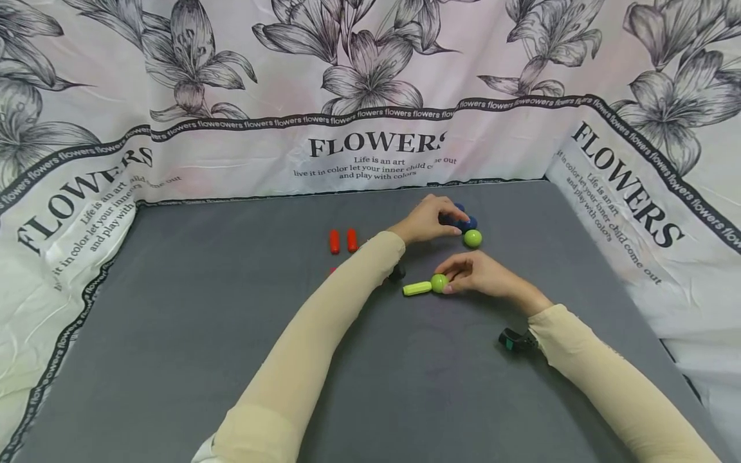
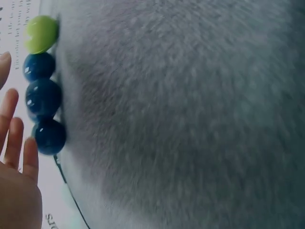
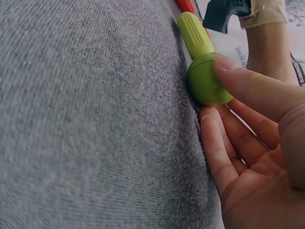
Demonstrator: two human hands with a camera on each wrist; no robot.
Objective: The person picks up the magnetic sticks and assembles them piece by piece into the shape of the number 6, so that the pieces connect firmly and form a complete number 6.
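Observation:
My right hand [image 1: 477, 273] pinches a lime-green ball [image 3: 207, 81] between thumb and fingers, low over the grey cloth. A ridged lime-green stick [image 1: 417, 289] extends from that ball, end against it. My left hand [image 1: 431, 217] reaches to a group of glossy dark-blue balls [image 2: 44, 98], its fingertips right by them. In the left wrist view its fingers [image 2: 14, 136] are loosely extended, with a gap between thumb and index finger. A second lime-green ball [image 1: 473, 238] sits against the near side of the blue balls, which the left hand partly covers in the head view.
Two red sticks [image 1: 343, 241] lie side by side left of the left forearm [image 1: 324, 321], and a small red piece [image 1: 332, 271] shows at its edge. Black wrist cameras [image 1: 515, 339] hang at the sleeves. A flower-printed curtain [image 1: 231, 154] borders the grey table [image 1: 191, 308].

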